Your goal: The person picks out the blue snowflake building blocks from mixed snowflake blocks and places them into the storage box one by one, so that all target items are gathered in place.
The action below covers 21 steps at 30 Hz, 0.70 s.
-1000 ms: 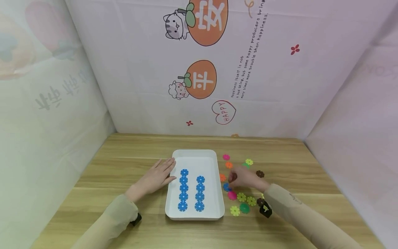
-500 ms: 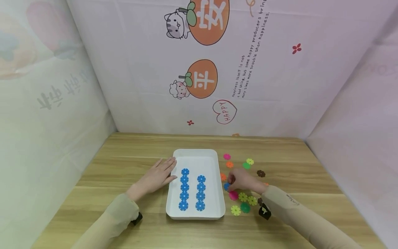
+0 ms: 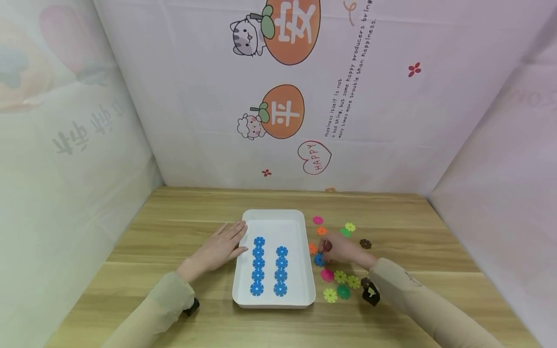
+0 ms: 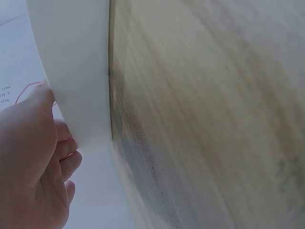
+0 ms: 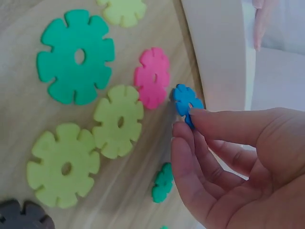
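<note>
A blue flower-shaped plastic disc (image 5: 185,101) is pinched between the thumb and forefinger of my right hand (image 3: 341,249), just outside the right wall of a white tray (image 3: 271,227). In the right wrist view the disc stands tilted on edge, partly hidden by the thumb tip. My left hand (image 3: 222,245) rests across the tray's left rim, fingers stretched out; its wrist view shows them at the outer wall (image 4: 81,71). Inside the tray lie two columns of blue discs, the left column (image 3: 258,263) longer than the right column (image 3: 281,275).
Loose discs lie on the wooden table right of the tray: a pink disc (image 5: 152,78), a green disc (image 5: 76,57), two yellow-green discs (image 5: 119,121) side by side, and orange (image 3: 321,231) and brown ones (image 3: 365,243). A printed cloth wall (image 3: 370,164) stands behind.
The right hand stays beside the tray's right wall. The blue disc between its fingers shows more fully than half a second ago. The left hand keeps its place on the rim.
</note>
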Available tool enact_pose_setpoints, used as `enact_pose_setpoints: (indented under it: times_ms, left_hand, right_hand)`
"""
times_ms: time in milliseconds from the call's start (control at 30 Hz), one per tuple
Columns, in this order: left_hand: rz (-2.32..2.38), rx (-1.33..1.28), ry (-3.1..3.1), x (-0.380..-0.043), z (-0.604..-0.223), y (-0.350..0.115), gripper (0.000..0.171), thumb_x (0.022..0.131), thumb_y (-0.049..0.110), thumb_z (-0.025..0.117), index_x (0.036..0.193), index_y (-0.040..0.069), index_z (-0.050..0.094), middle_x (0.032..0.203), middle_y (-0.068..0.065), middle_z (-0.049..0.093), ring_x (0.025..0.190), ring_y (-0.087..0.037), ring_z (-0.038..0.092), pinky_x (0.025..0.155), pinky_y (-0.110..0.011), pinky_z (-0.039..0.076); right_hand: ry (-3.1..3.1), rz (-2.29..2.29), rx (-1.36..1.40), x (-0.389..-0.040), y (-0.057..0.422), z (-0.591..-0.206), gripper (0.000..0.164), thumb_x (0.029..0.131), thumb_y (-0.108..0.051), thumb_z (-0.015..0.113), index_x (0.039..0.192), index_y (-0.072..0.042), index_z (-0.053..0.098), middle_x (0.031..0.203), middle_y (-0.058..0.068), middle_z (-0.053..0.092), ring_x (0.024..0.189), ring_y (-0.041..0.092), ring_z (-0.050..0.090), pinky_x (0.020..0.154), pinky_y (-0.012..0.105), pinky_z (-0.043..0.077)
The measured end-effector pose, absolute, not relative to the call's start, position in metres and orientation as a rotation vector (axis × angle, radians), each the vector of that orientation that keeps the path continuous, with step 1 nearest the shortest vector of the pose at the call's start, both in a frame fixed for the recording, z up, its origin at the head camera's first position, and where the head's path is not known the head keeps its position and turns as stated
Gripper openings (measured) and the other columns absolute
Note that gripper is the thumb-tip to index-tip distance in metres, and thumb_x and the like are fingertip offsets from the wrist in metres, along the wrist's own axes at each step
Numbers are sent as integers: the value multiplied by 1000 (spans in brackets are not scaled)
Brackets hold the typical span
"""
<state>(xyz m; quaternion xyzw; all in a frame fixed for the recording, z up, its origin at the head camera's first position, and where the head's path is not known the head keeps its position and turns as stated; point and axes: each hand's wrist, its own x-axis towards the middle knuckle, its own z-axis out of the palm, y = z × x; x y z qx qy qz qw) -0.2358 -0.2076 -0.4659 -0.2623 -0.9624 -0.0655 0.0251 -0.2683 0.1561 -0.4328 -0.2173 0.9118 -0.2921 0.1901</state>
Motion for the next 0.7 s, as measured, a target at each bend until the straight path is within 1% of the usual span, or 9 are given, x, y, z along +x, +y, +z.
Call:
enact_pose_setpoints:
  times_ms: [100,233,433,533,667,700]
  left_hand:
    - [-193,-812,-2975,-236,-466,-208,67,104,45,44,154,2,32,163,-16,28,151,-32,29,124,-56,21]
    - [-192,-815,-2978,-237,-466,-208,67,104,45,44,154,1,32,163,-16,28,151,-32,29,124,-56,22]
    - [-175,-809,-2974,-238,-465,-209,68,104,46,44,154,2,32,163,-16,29,151,-32,30,124,-56,22]
    - [-172,-808,-2978,-238,-465,-209,68,104,46,44,154,1,32,163,-16,28,151,-32,29,124,-56,22]
    - [-177,-816,-2981,-237,-466,-208,67,104,45,44,154,1,32,163,-16,28,151,-33,29,124,-57,21]
    - [-179,-818,-2982,-237,-466,-208,67,104,45,44,154,1,32,163,-16,28,151,-33,28,124,-57,21]
  right_hand:
    - [2534,-855,-590,-269,157,-427,5,87,6,64,91,4,63,84,13,66,72,18,61,66,32,56]
    - [2536,-880,-560,-275,156,-419,2,91,2,62,92,4,63,84,12,65,71,20,64,67,35,58]
    - [2609,-913,-653,-295,144,-403,4,93,-1,62,91,3,61,82,12,65,73,27,65,67,36,58]
    - [2638,-925,-669,-303,135,-396,3,92,-1,63,92,2,63,80,13,64,72,30,63,63,31,54]
    - [2671,-859,-668,-308,121,-392,3,92,-4,64,92,-1,66,83,15,67,71,29,62,58,24,47]
    - [2670,-839,-659,-309,117,-391,4,92,-5,65,92,-2,67,85,15,68,73,28,64,58,24,48]
